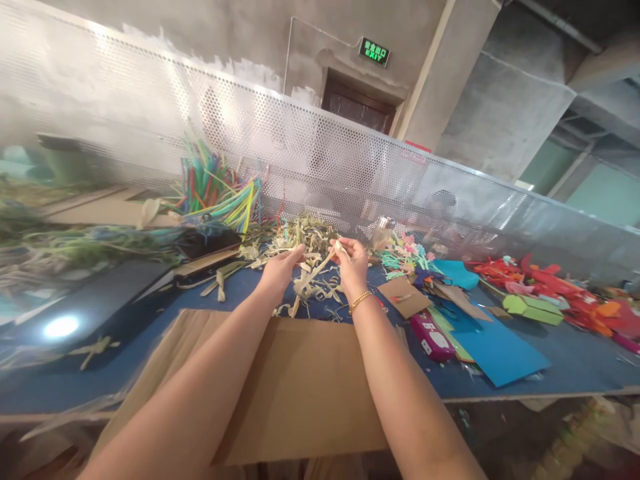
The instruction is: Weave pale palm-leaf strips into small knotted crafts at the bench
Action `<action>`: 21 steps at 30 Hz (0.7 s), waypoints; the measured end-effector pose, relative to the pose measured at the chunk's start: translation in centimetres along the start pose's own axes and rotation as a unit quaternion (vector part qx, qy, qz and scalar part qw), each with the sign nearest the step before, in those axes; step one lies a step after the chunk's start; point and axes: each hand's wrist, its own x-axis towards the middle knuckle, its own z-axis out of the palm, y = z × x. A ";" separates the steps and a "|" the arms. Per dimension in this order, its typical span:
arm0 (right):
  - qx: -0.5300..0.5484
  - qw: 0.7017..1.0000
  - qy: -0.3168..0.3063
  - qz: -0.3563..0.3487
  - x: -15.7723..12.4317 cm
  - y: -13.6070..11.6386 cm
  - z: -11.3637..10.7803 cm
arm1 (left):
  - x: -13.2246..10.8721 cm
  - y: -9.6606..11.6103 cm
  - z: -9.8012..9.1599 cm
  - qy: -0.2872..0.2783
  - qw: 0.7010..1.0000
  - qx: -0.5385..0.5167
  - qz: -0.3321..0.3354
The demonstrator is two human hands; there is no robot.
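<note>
My right hand, with a gold bracelet on the wrist, pinches a pale, dry fibre strip between thumb and fingers. The strip slants down to the left towards the pile. Just left of it, my left hand is closed, thumb laid along the fingers; its fingertips are mostly hidden and what they hold cannot be made out. Behind and below both hands lies a tangled heap of greenish and cream dried strips. Under my forearms is a brown cardboard sheet.
Colourful pipe cleaners stand at the back left, near a dark board. To the right are a purple box, blue paper, a green paper box and red pieces. A perforated metal screen runs behind the table.
</note>
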 end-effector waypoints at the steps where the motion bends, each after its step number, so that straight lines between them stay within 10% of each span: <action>1: -0.007 1.000 -0.017 -0.005 -0.3 0.0 0.2 | -0.4 0.3 0.2 -0.042 0.999 0.002 0.002; 8: -0.048 0.997 -0.055 0.004 -1.7 0.0 2.1 | -1.9 0.8 0.7 -0.107 0.993 0.039 0.004; 21: -0.047 0.996 0.066 0.041 0.5 0.7 0.1 | -0.9 -0.4 0.5 -0.191 0.979 0.057 -0.028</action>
